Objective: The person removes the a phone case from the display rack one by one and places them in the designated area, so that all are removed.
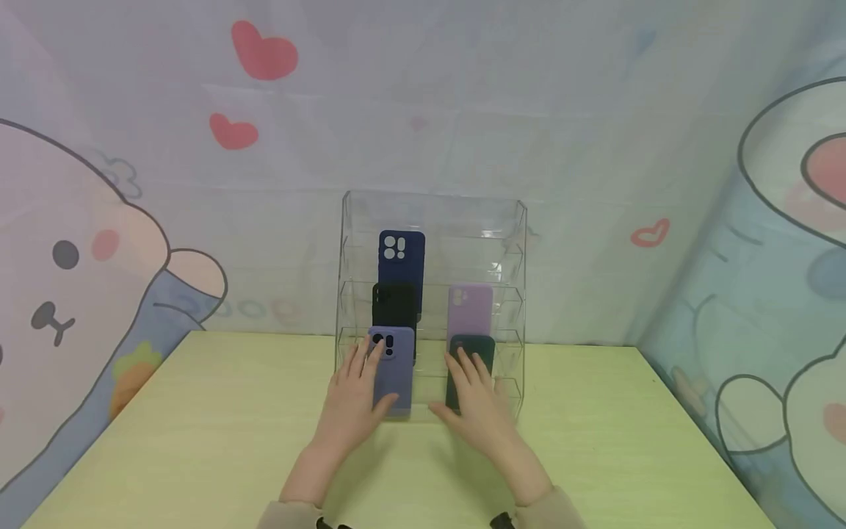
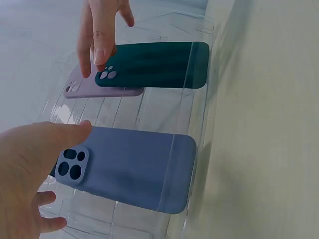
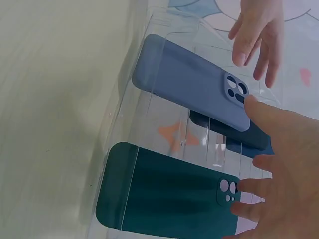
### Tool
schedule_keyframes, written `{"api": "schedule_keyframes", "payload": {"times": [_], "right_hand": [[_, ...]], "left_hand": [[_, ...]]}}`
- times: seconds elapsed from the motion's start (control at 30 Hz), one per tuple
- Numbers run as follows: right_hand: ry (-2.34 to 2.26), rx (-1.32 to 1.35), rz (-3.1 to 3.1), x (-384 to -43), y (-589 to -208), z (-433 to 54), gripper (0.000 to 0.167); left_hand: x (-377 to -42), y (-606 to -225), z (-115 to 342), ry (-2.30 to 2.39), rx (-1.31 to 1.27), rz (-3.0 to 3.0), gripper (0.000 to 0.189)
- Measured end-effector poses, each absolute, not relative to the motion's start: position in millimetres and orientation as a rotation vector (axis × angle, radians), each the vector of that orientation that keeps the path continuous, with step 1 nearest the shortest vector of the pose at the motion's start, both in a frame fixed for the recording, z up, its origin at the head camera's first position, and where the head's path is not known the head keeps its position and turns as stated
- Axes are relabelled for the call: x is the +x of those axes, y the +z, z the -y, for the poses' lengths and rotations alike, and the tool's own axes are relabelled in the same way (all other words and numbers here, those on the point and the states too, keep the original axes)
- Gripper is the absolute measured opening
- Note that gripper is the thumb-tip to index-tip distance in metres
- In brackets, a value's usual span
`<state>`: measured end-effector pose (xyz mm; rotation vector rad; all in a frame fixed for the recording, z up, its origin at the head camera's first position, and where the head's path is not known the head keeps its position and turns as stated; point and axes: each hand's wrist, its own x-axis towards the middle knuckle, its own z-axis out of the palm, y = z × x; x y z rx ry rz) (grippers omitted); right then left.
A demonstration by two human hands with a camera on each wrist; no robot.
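Note:
A clear tiered display rack [image 1: 524, 316] stands on the table with phone cases leaning in its tiers. My left hand [image 1: 349, 415] is over the left side of the blue-grey phone case [image 2: 134, 164] in the front tier, its fingers spread around the camera cutouts. Over the dark green phone case [image 3: 164, 191], also in the front tier, hovers my right hand [image 1: 485, 419]. Its fingers are loosely extended, with the fingertips near that case's camera end. Neither hand is curled round a case.
Behind the blue-grey case are a black phone case [image 1: 394, 305] and, higher up, a navy one [image 1: 406, 266]. A lilac phone case [image 1: 471, 312] stands behind the green one. The pale yellow table [image 1: 198, 433] meets a printed cloth backdrop [image 1: 423, 95] at its far edge.

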<state>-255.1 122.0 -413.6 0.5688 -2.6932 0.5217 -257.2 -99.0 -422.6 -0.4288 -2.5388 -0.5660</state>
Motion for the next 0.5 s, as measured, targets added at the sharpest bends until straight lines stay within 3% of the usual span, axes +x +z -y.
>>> {"api": "schedule_keyframes", "payload": {"times": [0.5], "right_hand": [[0.805,0.543,2.568,-275,-396,-99,0.063]], "left_hand": [[-271,-421,127,-1.009,-0.319,2.421,0.082]]}}
